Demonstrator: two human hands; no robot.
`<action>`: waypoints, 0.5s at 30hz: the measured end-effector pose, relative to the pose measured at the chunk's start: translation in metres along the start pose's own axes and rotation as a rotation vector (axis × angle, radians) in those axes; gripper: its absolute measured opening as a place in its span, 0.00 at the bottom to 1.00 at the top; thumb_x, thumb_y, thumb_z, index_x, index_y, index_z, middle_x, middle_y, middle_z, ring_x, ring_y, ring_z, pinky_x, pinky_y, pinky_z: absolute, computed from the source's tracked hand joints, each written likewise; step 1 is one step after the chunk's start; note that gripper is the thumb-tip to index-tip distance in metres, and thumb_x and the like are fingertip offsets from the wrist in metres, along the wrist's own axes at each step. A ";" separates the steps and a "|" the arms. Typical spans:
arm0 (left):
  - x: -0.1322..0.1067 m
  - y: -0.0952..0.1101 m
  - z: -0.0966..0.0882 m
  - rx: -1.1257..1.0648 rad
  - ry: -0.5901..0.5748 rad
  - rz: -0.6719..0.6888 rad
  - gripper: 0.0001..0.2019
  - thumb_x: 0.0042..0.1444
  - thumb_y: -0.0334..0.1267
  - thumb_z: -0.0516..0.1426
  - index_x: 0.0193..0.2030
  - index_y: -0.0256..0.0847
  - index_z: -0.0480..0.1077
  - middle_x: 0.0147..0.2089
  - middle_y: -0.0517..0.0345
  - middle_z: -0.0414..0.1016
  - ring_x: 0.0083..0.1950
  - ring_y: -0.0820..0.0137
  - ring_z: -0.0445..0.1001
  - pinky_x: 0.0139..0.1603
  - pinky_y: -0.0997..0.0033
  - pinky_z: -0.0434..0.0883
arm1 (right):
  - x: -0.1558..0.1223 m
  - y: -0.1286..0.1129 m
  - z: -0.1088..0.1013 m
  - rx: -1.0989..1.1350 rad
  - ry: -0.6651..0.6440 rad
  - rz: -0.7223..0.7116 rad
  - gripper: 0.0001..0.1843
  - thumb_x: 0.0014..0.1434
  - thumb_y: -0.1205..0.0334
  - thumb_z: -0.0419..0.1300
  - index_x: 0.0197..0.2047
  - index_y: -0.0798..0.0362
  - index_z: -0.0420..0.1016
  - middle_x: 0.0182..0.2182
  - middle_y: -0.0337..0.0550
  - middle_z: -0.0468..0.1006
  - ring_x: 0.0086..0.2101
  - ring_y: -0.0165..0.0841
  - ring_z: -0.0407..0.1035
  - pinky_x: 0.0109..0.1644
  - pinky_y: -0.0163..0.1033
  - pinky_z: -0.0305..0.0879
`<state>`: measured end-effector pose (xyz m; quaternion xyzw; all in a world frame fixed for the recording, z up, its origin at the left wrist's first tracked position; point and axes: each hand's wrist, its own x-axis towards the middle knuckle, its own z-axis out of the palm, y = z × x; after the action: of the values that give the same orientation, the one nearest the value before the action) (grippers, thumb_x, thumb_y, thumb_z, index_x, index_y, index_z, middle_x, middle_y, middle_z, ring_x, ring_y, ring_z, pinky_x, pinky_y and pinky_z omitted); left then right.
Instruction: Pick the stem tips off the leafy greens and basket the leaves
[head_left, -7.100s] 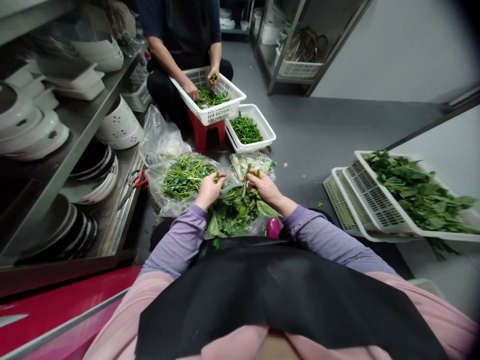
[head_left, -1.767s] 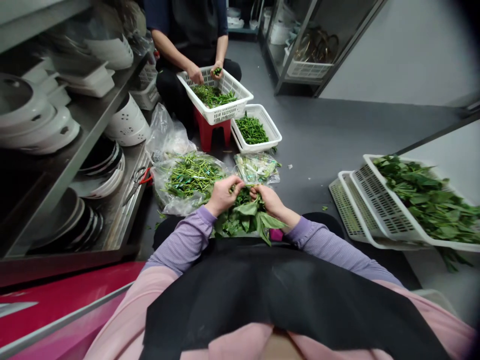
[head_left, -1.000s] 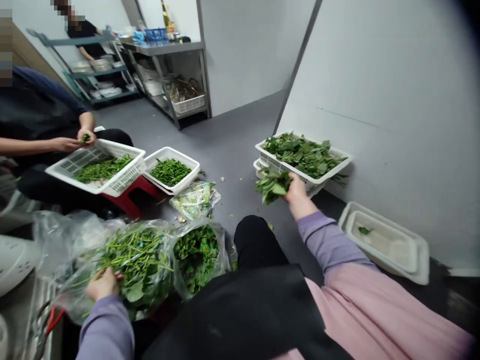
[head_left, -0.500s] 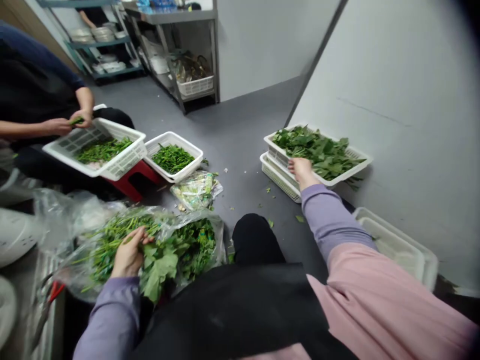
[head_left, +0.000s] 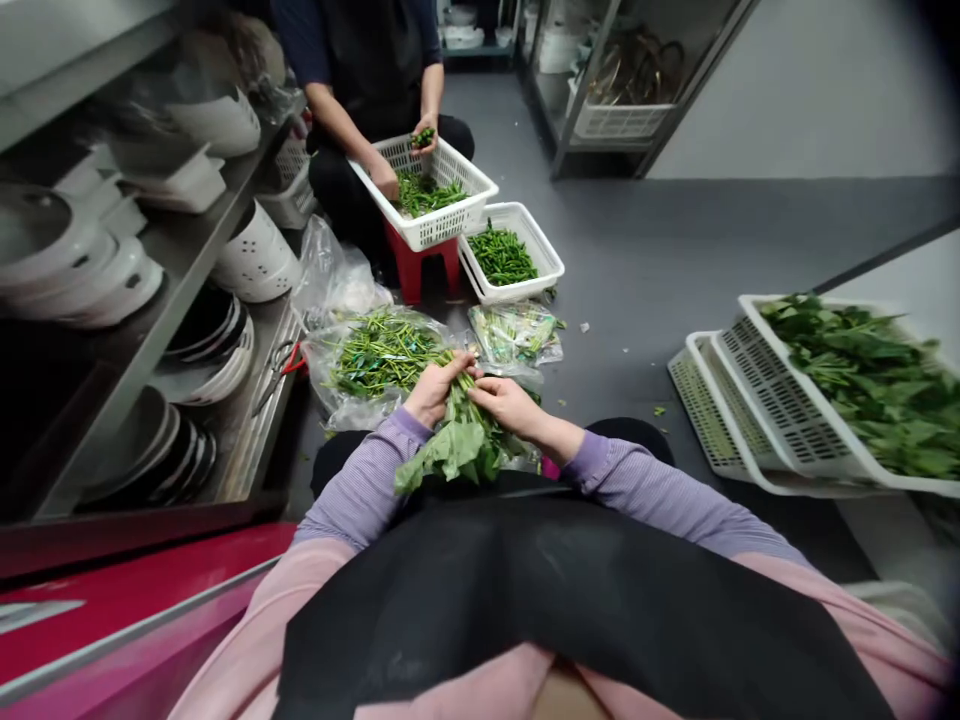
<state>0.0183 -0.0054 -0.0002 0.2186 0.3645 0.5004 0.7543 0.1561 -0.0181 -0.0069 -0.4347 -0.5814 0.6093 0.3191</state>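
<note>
In front of my lap, my left hand (head_left: 441,390) is closed around the stems of a bunch of leafy greens (head_left: 459,450); the broad leaves hang down toward my black apron. My right hand (head_left: 511,403) pinches at the same stems from the other side, its fingertips close to those of the left. Just beyond my hands lies an open plastic bag (head_left: 330,400) filled with green stems (head_left: 386,352). A clear packet of pale greens (head_left: 516,333) rests on the floor past my right hand.
Opposite me a person (head_left: 360,80) handles green chilies over a white basket (head_left: 450,230) on a red stool (head_left: 412,270). Another basket of chilies (head_left: 502,255) stands beside it. Stacked baskets of leaves (head_left: 885,390) are at right. Shelves with pots and red-handled scissors (head_left: 281,372) flank my left.
My right hand has come from the leaf basket at right to the bunch in my left hand. My view has swung left, bringing the shelves into sight.
</note>
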 end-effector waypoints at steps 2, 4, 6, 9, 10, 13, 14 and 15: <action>-0.004 -0.001 -0.005 -0.023 -0.049 -0.020 0.16 0.37 0.39 0.66 0.32 0.33 0.70 0.28 0.58 0.73 0.31 0.74 0.72 0.37 0.74 0.68 | -0.002 -0.003 0.004 0.048 0.024 0.018 0.17 0.49 0.48 0.58 0.25 0.55 0.69 0.21 0.35 0.69 0.24 0.27 0.61 0.31 0.33 0.59; -0.007 -0.001 -0.007 -0.035 -0.095 -0.019 0.15 0.39 0.39 0.66 0.33 0.32 0.72 0.31 0.55 0.74 0.33 0.72 0.73 0.40 0.72 0.68 | -0.004 -0.006 0.008 0.109 0.063 0.021 0.17 0.50 0.47 0.57 0.28 0.55 0.69 0.24 0.36 0.70 0.26 0.27 0.62 0.32 0.33 0.60; -0.008 -0.001 -0.007 -0.029 -0.126 -0.015 0.15 0.40 0.40 0.65 0.33 0.32 0.72 0.32 0.53 0.75 0.34 0.70 0.74 0.41 0.70 0.68 | -0.006 -0.006 0.011 0.120 0.134 -0.015 0.16 0.51 0.48 0.56 0.31 0.54 0.70 0.27 0.38 0.72 0.28 0.28 0.64 0.35 0.34 0.61; -0.010 -0.001 -0.005 0.004 -0.126 -0.003 0.14 0.41 0.39 0.64 0.33 0.31 0.73 0.33 0.52 0.76 0.34 0.69 0.74 0.42 0.68 0.68 | -0.010 -0.003 0.011 -0.065 0.278 -0.102 0.14 0.53 0.51 0.56 0.36 0.53 0.71 0.32 0.41 0.75 0.33 0.32 0.67 0.40 0.37 0.62; -0.011 -0.001 -0.004 0.021 -0.115 0.013 0.14 0.41 0.38 0.63 0.34 0.31 0.73 0.34 0.51 0.76 0.34 0.69 0.74 0.42 0.68 0.68 | -0.012 -0.001 0.010 -0.157 0.320 -0.123 0.14 0.53 0.52 0.56 0.37 0.52 0.72 0.34 0.42 0.76 0.34 0.33 0.67 0.42 0.38 0.61; -0.013 -0.001 -0.002 0.088 -0.084 0.073 0.12 0.41 0.34 0.61 0.34 0.32 0.73 0.34 0.52 0.76 0.35 0.70 0.74 0.43 0.69 0.67 | -0.018 0.004 0.008 -0.327 0.401 -0.163 0.13 0.54 0.54 0.56 0.40 0.49 0.74 0.36 0.43 0.77 0.35 0.35 0.69 0.44 0.39 0.61; -0.013 -0.001 -0.001 0.110 -0.077 0.084 0.11 0.40 0.33 0.60 0.34 0.32 0.73 0.34 0.52 0.76 0.35 0.70 0.73 0.42 0.70 0.67 | -0.019 0.005 0.007 -0.330 0.407 -0.169 0.13 0.54 0.54 0.56 0.40 0.49 0.74 0.35 0.42 0.77 0.35 0.35 0.69 0.44 0.39 0.61; -0.013 -0.001 -0.001 0.130 -0.070 0.091 0.10 0.40 0.32 0.59 0.33 0.32 0.72 0.33 0.52 0.76 0.35 0.70 0.73 0.41 0.70 0.68 | -0.020 0.005 0.007 -0.318 0.410 -0.172 0.13 0.53 0.54 0.56 0.39 0.49 0.75 0.35 0.42 0.77 0.35 0.35 0.69 0.43 0.39 0.61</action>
<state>0.0146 -0.0177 0.0030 0.3011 0.3593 0.5016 0.7271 0.1587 -0.0397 -0.0091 -0.5426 -0.6277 0.3802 0.4087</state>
